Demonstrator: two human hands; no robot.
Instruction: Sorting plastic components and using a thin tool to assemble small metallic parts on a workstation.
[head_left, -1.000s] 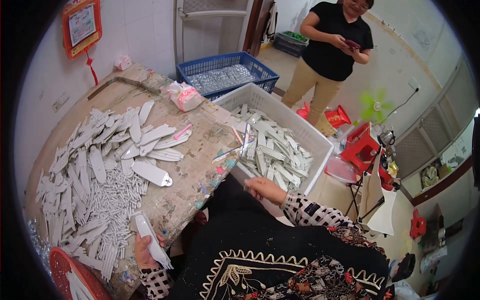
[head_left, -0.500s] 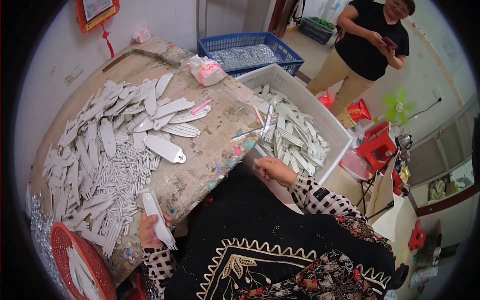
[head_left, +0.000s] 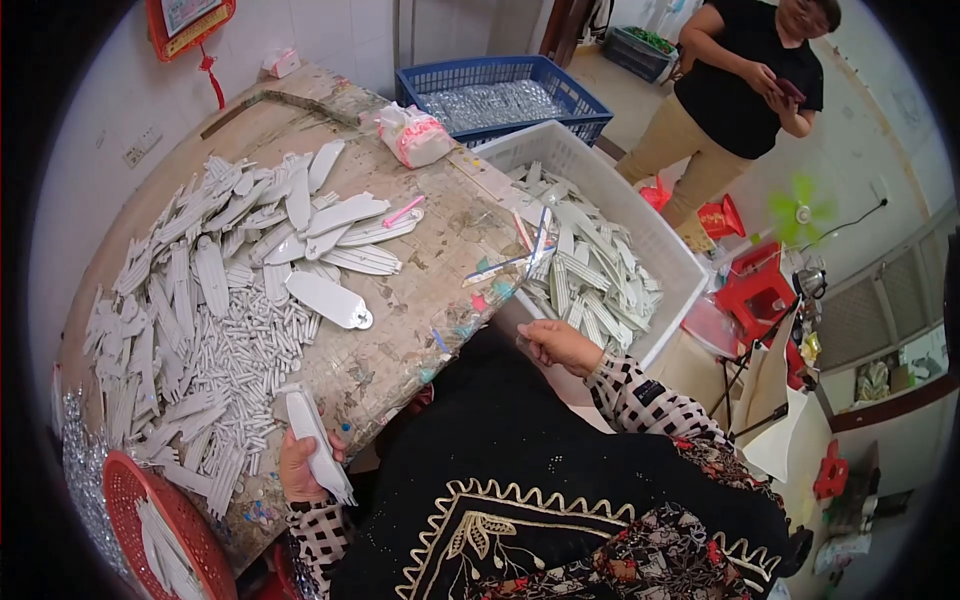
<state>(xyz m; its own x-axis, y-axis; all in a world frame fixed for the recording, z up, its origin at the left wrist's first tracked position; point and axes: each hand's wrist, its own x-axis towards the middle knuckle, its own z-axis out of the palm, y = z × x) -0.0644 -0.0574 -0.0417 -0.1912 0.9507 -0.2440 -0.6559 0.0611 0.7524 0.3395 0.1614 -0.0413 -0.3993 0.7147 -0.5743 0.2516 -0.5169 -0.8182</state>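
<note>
The left grip [head_left: 301, 470] holds a white piece [head_left: 316, 442] near the table [head_left: 400, 290]

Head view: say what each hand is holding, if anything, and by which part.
The left hand holds a long white piece around its middle, gripping across its long edges. Whether the curled right hand holds anything small cannot be told.

Wearer's hands [head_left: 301, 470]: two; counter [head_left: 375, 322]: one; white crate [head_left: 628, 205]: one; red basket [head_left: 203, 528]: one; white slats [head_left: 211, 278]: too many to count.

A worn table [head_left: 440, 235] (paint-flecked) carries heaped white pieces [head_left: 212, 275]
</note>
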